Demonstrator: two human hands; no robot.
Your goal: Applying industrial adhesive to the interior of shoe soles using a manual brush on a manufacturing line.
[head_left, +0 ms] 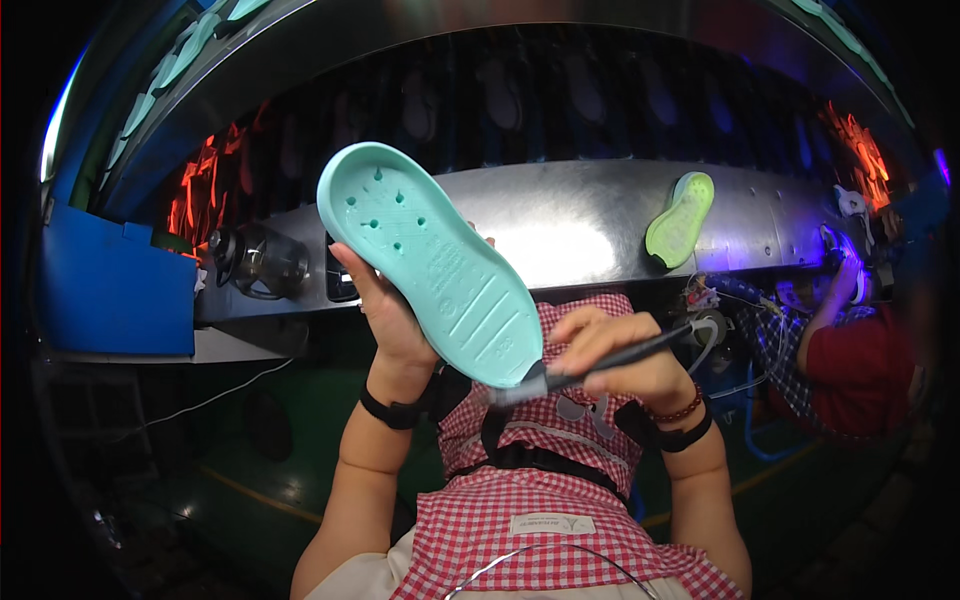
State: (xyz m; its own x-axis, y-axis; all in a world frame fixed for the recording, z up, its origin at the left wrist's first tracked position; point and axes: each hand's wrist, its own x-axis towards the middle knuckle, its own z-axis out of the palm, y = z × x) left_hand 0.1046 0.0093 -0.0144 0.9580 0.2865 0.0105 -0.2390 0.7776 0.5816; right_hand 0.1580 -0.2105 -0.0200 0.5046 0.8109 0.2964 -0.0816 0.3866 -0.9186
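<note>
A turquoise shoe sole (455, 290) is held up in front of me, tilted, with its far end to the upper left. It has several small holes at that end and raised bars across its near part. My left hand (395, 315) grips the sole from its left side and from behind. In my right hand (625, 355) is a brush (640, 350) with a dark handle, from whose rear a pale tube runs. The brush head, blurred by motion, is at the sole's lower tip; whether it touches I cannot tell.
Beyond my hands runs a metal bench (560, 220). On its right part lies a yellow-green sole (682, 220). A clear jug with a dark lid (258, 260) stands at the left, near a blue panel (120, 280). Another person (860, 370) works at the far right.
</note>
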